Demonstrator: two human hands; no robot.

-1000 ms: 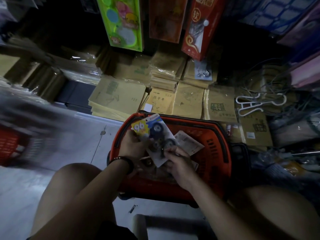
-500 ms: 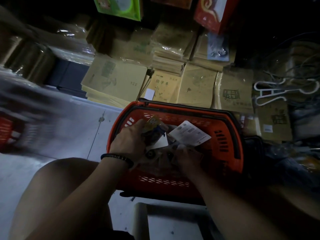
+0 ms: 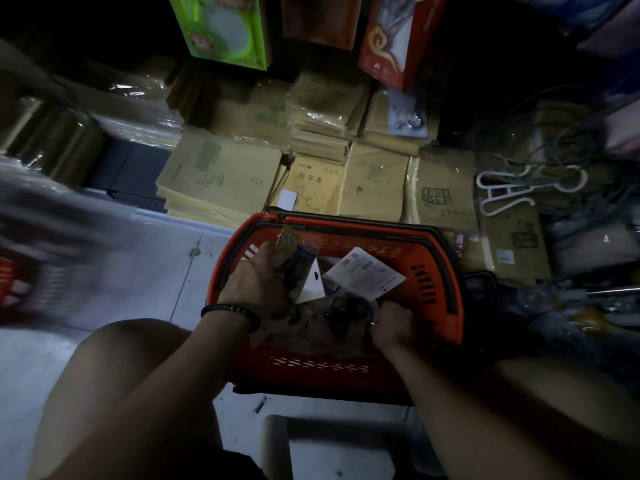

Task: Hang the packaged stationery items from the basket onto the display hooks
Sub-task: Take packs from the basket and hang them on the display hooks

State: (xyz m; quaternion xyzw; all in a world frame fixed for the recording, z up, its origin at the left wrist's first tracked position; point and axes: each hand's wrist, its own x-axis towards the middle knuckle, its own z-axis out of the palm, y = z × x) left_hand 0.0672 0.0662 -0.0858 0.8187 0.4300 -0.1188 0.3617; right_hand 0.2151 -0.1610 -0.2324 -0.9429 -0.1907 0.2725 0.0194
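Observation:
An orange basket (image 3: 434, 268) with black handles stands on the floor between my knees. Both hands are inside it. My left hand (image 3: 254, 284), with a dark bead bracelet at the wrist, grips a stack of packaged stationery cards (image 3: 294, 249) whose yellow and blue top sticks up. My right hand (image 3: 393, 325) is closed on another pack with dark round items (image 3: 346, 306), low in the basket. A white card back with printed labels (image 3: 365, 273) lies tilted above it. No display hooks are in sight.
Stacks of brown-covered exercise books (image 3: 221, 171) fill the low shelf behind the basket. Boxed goods, green (image 3: 225, 29) and red (image 3: 388, 36), hang above. A white plastic hanger (image 3: 530, 185) and tangled wires lie at right. A pale stool (image 3: 332, 448) sits below me.
Both hands have dropped from above the basket rim down into it with the packs. The view tilted down, then slightly back up.

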